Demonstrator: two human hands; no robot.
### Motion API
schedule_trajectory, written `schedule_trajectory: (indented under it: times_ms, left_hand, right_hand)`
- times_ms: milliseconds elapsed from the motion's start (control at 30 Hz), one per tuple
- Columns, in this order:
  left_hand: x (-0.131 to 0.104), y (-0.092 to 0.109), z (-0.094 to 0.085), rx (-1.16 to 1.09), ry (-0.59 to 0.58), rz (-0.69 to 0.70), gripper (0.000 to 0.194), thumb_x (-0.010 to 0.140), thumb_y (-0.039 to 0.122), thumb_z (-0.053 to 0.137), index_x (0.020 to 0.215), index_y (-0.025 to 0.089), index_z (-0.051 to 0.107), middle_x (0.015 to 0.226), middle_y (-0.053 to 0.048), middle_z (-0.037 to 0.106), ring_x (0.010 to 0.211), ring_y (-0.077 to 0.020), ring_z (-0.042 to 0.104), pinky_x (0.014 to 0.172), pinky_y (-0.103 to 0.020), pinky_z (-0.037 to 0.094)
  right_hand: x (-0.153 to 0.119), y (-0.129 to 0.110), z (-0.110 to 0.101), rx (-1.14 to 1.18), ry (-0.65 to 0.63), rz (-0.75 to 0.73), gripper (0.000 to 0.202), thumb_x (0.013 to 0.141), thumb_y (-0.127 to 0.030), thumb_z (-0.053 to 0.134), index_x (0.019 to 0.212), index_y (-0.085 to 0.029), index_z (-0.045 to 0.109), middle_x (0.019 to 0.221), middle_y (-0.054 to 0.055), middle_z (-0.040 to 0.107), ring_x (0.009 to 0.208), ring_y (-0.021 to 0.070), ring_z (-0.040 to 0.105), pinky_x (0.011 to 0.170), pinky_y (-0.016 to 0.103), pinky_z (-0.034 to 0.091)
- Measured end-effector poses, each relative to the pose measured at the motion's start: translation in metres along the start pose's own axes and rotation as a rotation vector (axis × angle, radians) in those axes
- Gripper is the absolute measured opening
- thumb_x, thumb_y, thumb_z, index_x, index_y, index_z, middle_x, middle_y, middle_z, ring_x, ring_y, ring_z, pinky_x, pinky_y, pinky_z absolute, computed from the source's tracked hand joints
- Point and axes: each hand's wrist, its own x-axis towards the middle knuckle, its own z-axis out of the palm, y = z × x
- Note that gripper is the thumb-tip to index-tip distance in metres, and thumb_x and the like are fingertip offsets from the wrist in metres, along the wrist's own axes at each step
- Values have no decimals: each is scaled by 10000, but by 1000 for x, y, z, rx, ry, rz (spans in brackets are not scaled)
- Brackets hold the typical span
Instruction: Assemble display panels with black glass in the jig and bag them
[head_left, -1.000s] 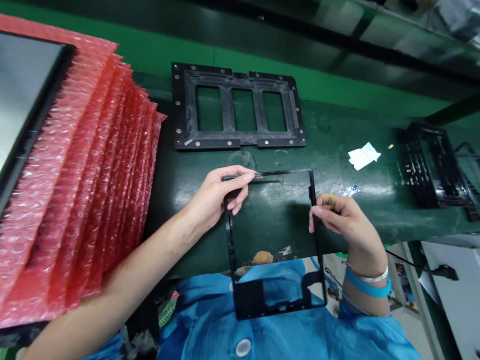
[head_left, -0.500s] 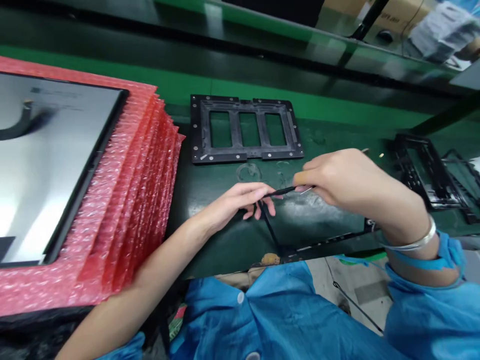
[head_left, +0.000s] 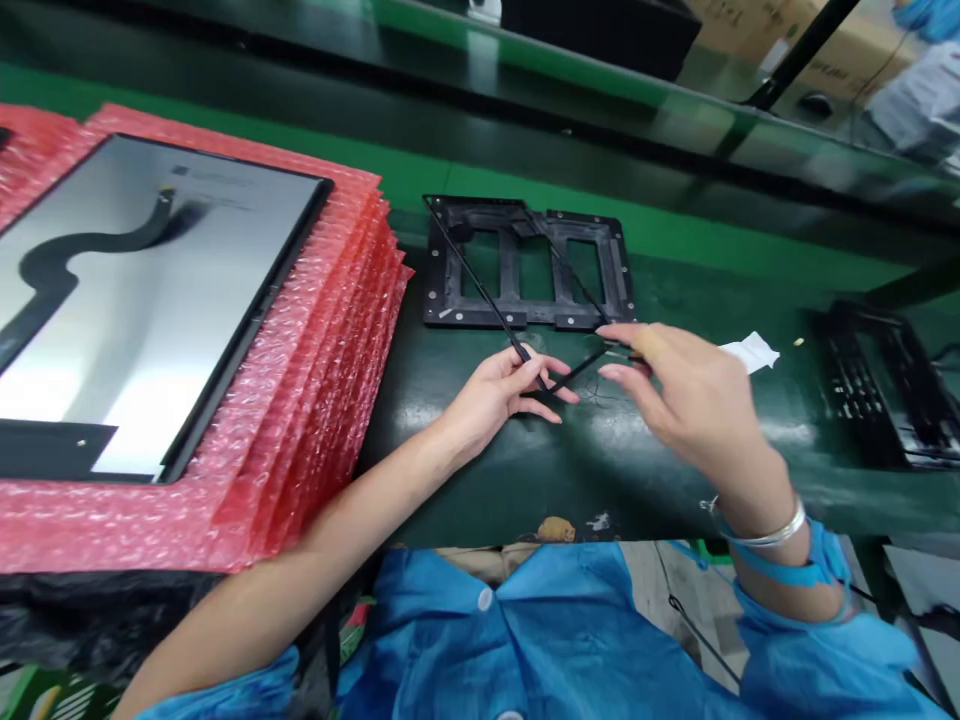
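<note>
My left hand (head_left: 517, 385) pinches a thin black frame (head_left: 476, 278) at its near corner, thumb on top and the other fingers spread below. The thin frame is tilted up, its far end in front of a thicker black fixture (head_left: 517, 312) with three rectangular openings. My right hand (head_left: 686, 390) has its thumb and forefinger at the thin frame's right corner, gripping it there. A small, thin metallic piece shows between those fingers; what it is I cannot make out.
At left, a screen panel (head_left: 217, 330) with a dark ribbon cable lies on a stack of red bubble-wrap sheets (head_left: 337, 330). A white scrap (head_left: 754, 352) lies beyond my right hand. More black frames (head_left: 892, 390) are at the right. A shelf edge (head_left: 600, 85) crosses the back.
The thin frame has swung up from the table's near side to in front of the fixture. My right hand has turned and its fingers have spread somewhat. The view has shifted left.
</note>
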Motion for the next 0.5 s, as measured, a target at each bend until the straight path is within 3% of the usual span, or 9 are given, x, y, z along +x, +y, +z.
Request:
schedule_trajectory:
  times_ms: [200, 500]
  left_hand:
    - [7, -8, -5, -23, -1, -36, 340, 818, 407, 753, 788, 116, 579, 826, -20, 584, 786, -197, 717, 624, -285, 620]
    - [10, -10, -3, 14, 51, -73, 312, 829, 364, 737, 790, 144, 519, 751, 28, 534, 668, -155, 684, 510, -260, 606]
  right_hand:
    - [-23, -3, 48, 200, 75, -4, 157, 1000, -240, 479, 973, -191, 625, 846, 47, 722, 701, 156, 630, 628, 274, 457]
    - [-30, -7, 62, 269, 70, -66, 112, 967, -216, 573, 863, -196, 608, 763, 31, 692, 721, 145, 635, 600, 264, 448]
